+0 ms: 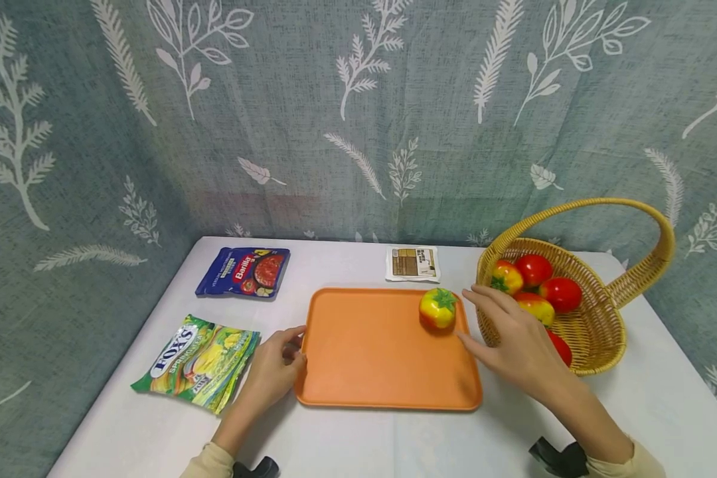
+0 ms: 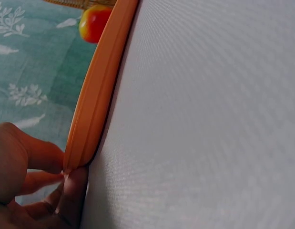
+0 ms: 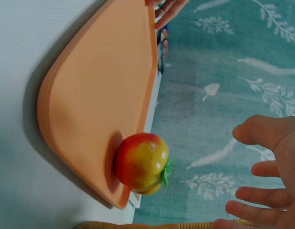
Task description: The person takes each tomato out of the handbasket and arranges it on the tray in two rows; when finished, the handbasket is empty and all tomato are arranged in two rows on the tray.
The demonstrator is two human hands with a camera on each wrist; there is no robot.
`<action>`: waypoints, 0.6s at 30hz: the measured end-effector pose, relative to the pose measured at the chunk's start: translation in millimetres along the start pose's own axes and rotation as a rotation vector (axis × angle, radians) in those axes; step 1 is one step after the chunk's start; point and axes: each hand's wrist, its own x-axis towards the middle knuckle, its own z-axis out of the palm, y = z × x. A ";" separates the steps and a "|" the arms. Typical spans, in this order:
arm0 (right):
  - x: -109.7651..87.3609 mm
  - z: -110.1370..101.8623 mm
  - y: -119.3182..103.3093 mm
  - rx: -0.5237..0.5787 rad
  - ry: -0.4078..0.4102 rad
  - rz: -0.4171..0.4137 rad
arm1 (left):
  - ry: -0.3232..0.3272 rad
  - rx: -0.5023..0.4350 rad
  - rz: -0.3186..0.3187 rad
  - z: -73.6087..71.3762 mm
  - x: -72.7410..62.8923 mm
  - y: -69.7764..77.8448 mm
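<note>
Left fingers [image 1: 289, 334] pinch tray [image 1: 382, 352] at edge; right fingers [image 1: 492, 297] spread beside fruit [image 1: 437, 309], tray room leftward.

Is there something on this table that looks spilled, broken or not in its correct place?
Nothing looks spilled or broken. Two mild things: the yellow-red fruit sits off-centre, near the far right corner of the orange tray, and the Fox's packet lies slanted against the line of the tray's edges.

Free room above orange tray [image 1: 364, 358] left of red-yellow fruit [image 1: 438, 308], handled basket [image 1: 594, 332] close right
</note>
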 end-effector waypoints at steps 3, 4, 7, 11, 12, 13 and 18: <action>-3.3 -3.9 1.5 -0.006 -0.004 0.008 | 0.003 0.001 -0.004 -0.4 0.4 -0.3; -4.8 -5.4 1.9 -0.010 -0.005 0.013 | 0.002 0.000 -0.004 -0.3 -0.3 -0.3; -8.5 -9.7 3.4 -0.024 0.007 0.029 | -0.003 0.004 -0.005 -0.7 -1.8 0.2; -11.3 -17.3 5.6 -0.032 0.037 0.046 | -0.004 0.006 0.003 -0.4 -0.9 0.2; -11.7 -19.4 6.2 -0.032 0.037 0.053 | -0.003 0.007 0.005 -0.2 -0.6 0.0; -12.1 -21.4 7.2 -0.034 0.038 0.055 | -0.002 0.006 0.007 -0.2 -0.3 0.0; -16.9 -30.0 15.3 -0.059 0.031 0.067 | -0.001 0.006 0.008 -0.2 0.1 -0.3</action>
